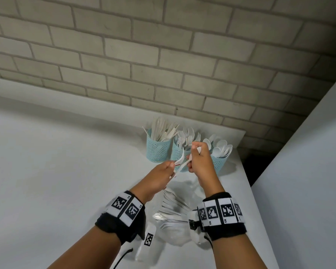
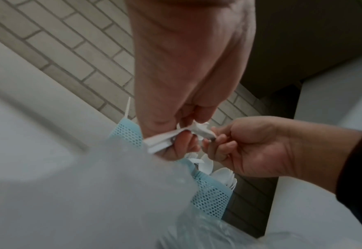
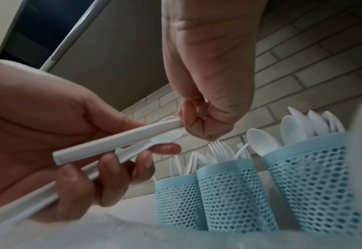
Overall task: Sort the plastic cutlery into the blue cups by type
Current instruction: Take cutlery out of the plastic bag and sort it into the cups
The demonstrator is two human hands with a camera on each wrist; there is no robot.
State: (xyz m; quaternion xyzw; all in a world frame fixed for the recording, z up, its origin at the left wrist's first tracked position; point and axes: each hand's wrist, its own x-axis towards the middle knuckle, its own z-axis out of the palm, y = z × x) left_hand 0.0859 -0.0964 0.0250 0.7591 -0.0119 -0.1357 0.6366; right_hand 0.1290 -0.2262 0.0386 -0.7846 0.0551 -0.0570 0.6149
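Three blue mesh cups stand in a row by the brick wall: the left cup (image 1: 158, 150) with knives, the middle cup (image 1: 176, 155) with forks, the right cup (image 1: 219, 165) with spoons. In front of them my left hand (image 1: 172, 165) grips a small bundle of white plastic cutlery (image 1: 179, 162). My right hand (image 1: 191, 158) pinches the far end of one piece in that bundle. In the right wrist view the bundle's handles (image 3: 116, 139) lie across my left fingers (image 3: 111, 168), with the three cups (image 3: 229, 193) just behind. The left wrist view shows both hands meeting at the bundle (image 2: 165, 141).
A clear plastic bag (image 1: 175, 212) with more white cutlery lies on the white counter (image 1: 56, 171) under my wrists. The brick wall (image 1: 163, 65) is right behind the cups. The counter's right edge (image 1: 246, 183) drops into a dark gap beside a white panel (image 1: 308, 171).
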